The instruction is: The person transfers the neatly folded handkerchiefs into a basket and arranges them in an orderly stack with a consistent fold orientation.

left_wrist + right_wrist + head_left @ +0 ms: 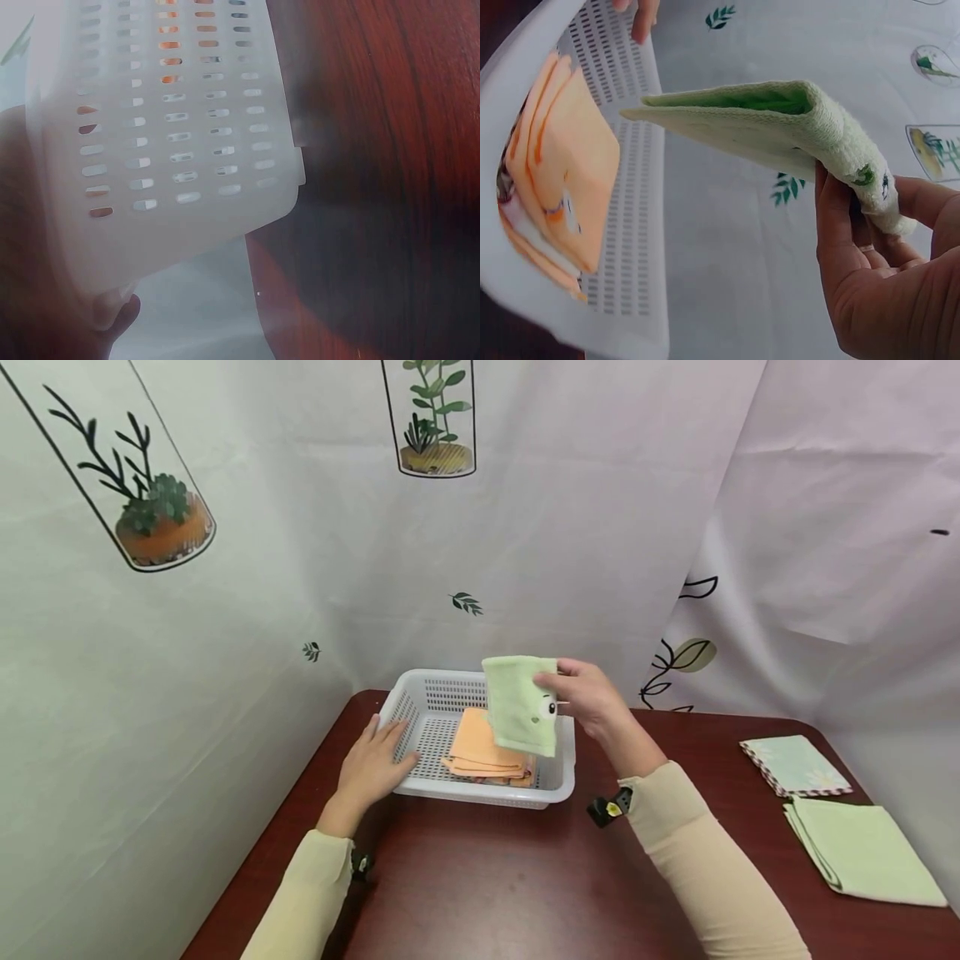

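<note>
My right hand [591,695] pinches a folded light green towel [516,706] by its right edge, holding it up over the basket's right part. A printed cartoon eye shows on the towel; the right wrist view shows its folded layers parted at the far end. Below it, a folded orange towel [474,742] lies in the white plastic basket [480,792], on top of other folded cloth [510,206]. My left hand [372,763] rests on the basket's left rim, fingers spread and reaching over the inside. From the left wrist, the basket's perforated side [165,232] fills much of the view.
The basket stands on a dark red wooden table [480,877] near the back wall curtain [570,543]. At the table's right lie a folded pale cloth with a checked edge [797,764] and a larger folded light green towel [866,852].
</note>
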